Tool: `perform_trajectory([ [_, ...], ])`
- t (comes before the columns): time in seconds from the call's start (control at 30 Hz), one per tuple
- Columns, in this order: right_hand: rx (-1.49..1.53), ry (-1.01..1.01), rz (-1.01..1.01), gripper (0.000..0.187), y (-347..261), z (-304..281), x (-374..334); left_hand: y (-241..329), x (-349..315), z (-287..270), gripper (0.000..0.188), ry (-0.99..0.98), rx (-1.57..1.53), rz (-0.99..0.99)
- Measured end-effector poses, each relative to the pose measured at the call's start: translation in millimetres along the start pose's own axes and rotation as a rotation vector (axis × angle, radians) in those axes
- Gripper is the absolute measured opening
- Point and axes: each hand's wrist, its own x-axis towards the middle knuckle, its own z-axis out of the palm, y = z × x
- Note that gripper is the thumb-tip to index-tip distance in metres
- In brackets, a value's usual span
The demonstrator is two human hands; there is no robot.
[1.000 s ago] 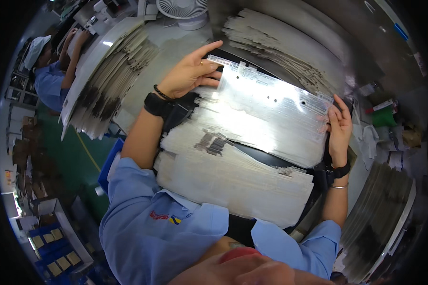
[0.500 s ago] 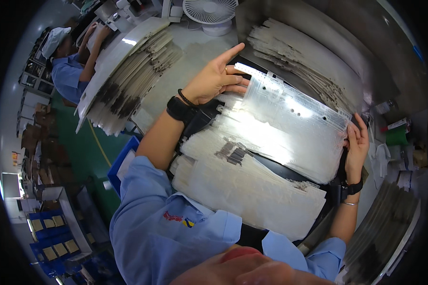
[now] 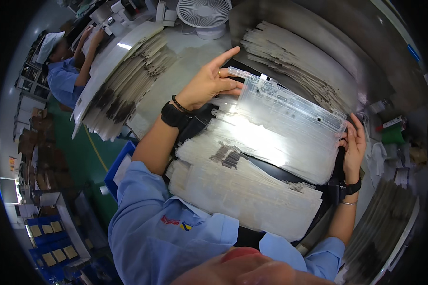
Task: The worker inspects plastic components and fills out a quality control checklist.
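Between my hands is a thin clear plastic sheet (image 3: 294, 105) with slots and small holes along its far edge. My left hand (image 3: 213, 85) is closed on its far left corner, the index finger stretched out past it. At the right edge, the fingers of my right hand (image 3: 354, 145) pinch the sheet. Under it lies a stack of clear sheets (image 3: 290, 154) with bright glare on top, so the held sheet's near edge is hard to make out. Nearer my body rests another stack of frosted sheets (image 3: 247, 194), with dark layered edges showing at its far side.
Beyond my hands lies a further sheet stack (image 3: 299, 57) against a grey metal panel. Left of it are a tall sheet pile (image 3: 128, 80) and a white fan (image 3: 204, 16). More sheets (image 3: 380, 232) stand at lower right. A co-worker (image 3: 64, 71) works at far left.
The held sheet has tilted, and the strong glare on its slotted strip has faded. Both hands keep their grip. The whole view has shifted slightly.
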Motion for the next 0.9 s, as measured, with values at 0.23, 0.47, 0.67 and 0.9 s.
perform_trajectory([
  [0.23, -0.041, -0.043, -0.018, 0.039, 4, -8, -1, -4, 3, -2, 0.055, -0.017, 0.010, 0.009],
  [0.47, -0.390, -0.186, -0.407, 0.022, 4, -4, 1, -13, 4, -10, 0.020, 0.007, 0.858, 0.575],
  [0.67, 0.120, -0.009, 0.141, 0.042, -13, 20, -9, -2, -2, 4, 0.036, 0.080, 0.112, 0.008],
  [0.9, 0.157, -0.002, 0.135, 0.042, -14, 19, -12, -10, 3, -4, 0.035, 0.065, 0.139, -0.009],
])
